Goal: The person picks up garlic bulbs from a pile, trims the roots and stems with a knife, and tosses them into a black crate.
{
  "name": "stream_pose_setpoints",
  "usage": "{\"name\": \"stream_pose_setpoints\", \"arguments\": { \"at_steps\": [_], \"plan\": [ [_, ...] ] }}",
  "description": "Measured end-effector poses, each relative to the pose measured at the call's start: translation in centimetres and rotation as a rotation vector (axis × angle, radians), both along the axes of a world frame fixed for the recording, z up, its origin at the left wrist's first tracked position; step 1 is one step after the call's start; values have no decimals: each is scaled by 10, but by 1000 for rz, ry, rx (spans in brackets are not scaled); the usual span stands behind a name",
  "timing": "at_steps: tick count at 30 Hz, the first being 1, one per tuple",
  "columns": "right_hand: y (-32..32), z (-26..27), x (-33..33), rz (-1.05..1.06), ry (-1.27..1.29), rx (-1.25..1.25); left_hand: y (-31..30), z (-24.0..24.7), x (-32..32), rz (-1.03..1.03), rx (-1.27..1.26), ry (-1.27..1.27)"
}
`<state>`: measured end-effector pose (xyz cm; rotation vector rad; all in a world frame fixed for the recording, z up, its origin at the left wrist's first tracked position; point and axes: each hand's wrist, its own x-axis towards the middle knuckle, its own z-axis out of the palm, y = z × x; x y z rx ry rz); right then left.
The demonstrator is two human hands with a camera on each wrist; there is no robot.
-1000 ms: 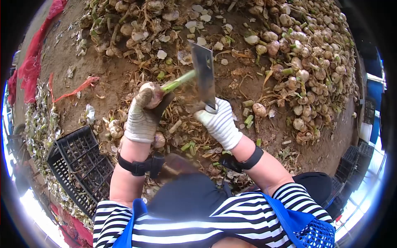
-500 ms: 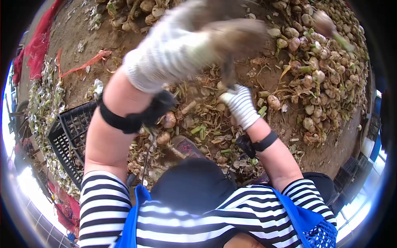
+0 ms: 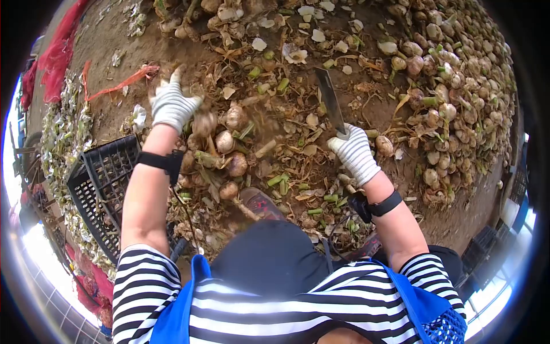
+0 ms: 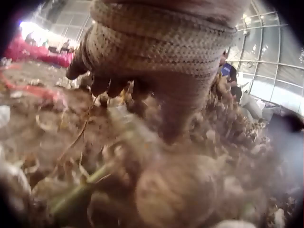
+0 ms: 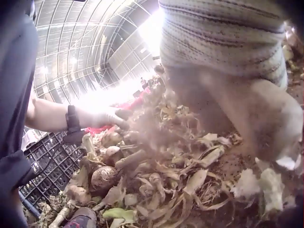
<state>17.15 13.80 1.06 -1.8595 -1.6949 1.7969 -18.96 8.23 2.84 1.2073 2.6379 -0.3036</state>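
Observation:
My right hand (image 3: pixel 356 153), in a striped white knit glove, grips the handle of a broad-bladed knife (image 3: pixel 329 98); its dark blade points up and away over the litter. My gloved left hand (image 3: pixel 173 106) hovers with spread fingers over a small group of garlic bulbs at the left, holding nothing. Just below its thumb lies a blurred garlic bulb (image 3: pixel 204 122), with another garlic bulb (image 3: pixel 235 116) to its right. Close under the left hand in the left wrist view is a big blurred garlic bulb (image 4: pixel 175 190). The right wrist view shows the right glove (image 5: pixel 223 38) from close up.
A large heap of garlic (image 3: pixel 458 109) spreads along the right, with more garlic (image 3: pixel 223 11) at the far side. A black plastic crate (image 3: pixel 109 183) stands by my left arm. Cut stems (image 3: pixel 279 180) and dry leaves cover the ground before my shoe (image 3: pixel 260 204).
My left hand held a stemmed garlic bulb by the blade, then swung right while a bulb flew toward the right heap. Now it is back at the left without it. The right hand keeps the knife.

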Motion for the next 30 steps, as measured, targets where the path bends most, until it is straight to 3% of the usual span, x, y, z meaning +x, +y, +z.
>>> {"name": "stream_pose_setpoints", "arguments": {
  "at_steps": [1,2,4,6,10,12,13,15,18,19,21,22,24,27,30],
  "plan": [
    [4,10,-2,55,-56,25,-1,2,-7,-155,98,-42],
    [3,6,1,57,-60,26,1,15,5,-153,99,-46],
    [-2,-10,8,-72,-35,59,3,37,37,-581,-138,-117],
    [-8,-14,6,-85,4,84,-9,6,49,-803,-279,-69],
    [-18,-13,1,29,68,144,11,8,58,-593,-351,-234],
    [-8,2,-6,209,-44,242,-12,-10,45,-666,64,-265],
    [-7,16,-12,192,-40,265,-15,-13,42,-678,65,-266],
    [-3,35,-18,235,-60,333,-22,-23,38,-114,398,-1120],
    [0,55,-30,312,-81,400,-23,9,66,135,707,-1561],
    [-1,59,-33,424,-52,574,-23,23,74,133,708,-1563],
    [-1,69,-41,594,-56,789,-24,45,86,411,551,-1704],
    [-1,70,-42,590,-62,790,-30,31,87,355,576,-1863],
    [-2,72,-44,671,-81,828,-45,-1,78,11,547,-1569],
    [-5,79,-50,686,-84,818,-31,16,100,-134,624,-1378],
    [-9,82,-58,699,-59,795,-35,10,120,-103,661,-1529]
  ]
}}
